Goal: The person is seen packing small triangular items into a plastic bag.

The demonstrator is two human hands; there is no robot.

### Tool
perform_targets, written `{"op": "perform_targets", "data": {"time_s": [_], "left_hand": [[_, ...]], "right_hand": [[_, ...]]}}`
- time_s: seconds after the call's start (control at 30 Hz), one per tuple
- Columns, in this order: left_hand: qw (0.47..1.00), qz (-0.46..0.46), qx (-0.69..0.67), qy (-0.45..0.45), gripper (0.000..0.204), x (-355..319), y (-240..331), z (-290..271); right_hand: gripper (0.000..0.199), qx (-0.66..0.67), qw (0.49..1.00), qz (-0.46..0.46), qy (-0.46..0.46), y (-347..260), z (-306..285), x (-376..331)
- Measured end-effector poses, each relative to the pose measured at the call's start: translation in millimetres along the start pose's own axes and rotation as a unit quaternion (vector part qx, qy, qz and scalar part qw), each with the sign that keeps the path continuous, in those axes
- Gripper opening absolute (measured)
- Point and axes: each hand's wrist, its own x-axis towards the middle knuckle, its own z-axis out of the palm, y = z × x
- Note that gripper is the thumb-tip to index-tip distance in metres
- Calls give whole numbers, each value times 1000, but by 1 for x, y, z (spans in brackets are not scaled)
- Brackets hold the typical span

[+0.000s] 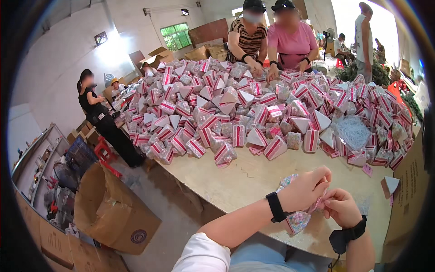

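Note:
Low over the near edge of the table, my left hand point(302, 191) is pinched closed, its fingertips meeting just above those of my right hand. What the left pinch holds is too small to make out. My right hand point(343, 208) is also closed, thumb and forefinger on a small pink tag point(316, 205). Beneath my left hand lies a wedge-shaped ornament point(299, 222) speckled in pastel colours; my hand and wrist cover its middle. A large heap of similar wedges point(235, 136), with pink-and-white striped sides and white faces, fills the table beyond my hands.
A clear bag of thin white ties point(353, 133) rests against the heap. One wedge point(389, 186) lies by a tall carton point(410, 195) at right. An open carton point(113, 208) stands on the floor at left, near a red stool point(105, 152). Two people work across the table.

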Motion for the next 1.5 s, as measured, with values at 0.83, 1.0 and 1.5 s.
{"op": "perform_targets", "data": {"time_s": [0.83,1.0,1.5], "left_hand": [[970,-132,-186,-88,8,-12,1,-12],[975,-70,-210,0,9,-9,-1,-12],[926,146,-322,133,8,36,63,-53]], "right_hand": [[5,52,988,-130,62,14,-7,-9],[10,18,975,-210,75,9,-5,-6],[14,116,982,-137,60,-12,10,13]]}}
